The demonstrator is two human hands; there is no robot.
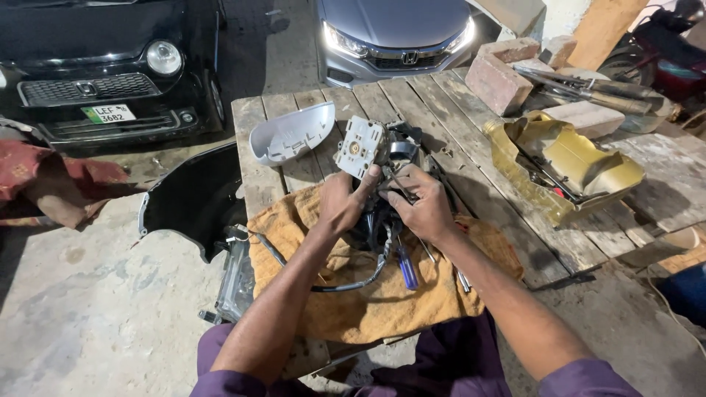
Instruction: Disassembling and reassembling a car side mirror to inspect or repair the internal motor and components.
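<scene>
Fingers of both hands, left (pixel 340 202) and right (pixel 425 209), clamp the mirror assembly (pixel 375 151) over the cloth (pixel 382 301) near the surface's near edge; dismantling seems underway, needing steady grip.

Head camera looks steeply down, close over the wooden table (pixel 412 110).

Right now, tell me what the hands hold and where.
Both hands, left hand and right hand, hold the side-mirror assembly at its dark lower body, below the white plate.
</scene>
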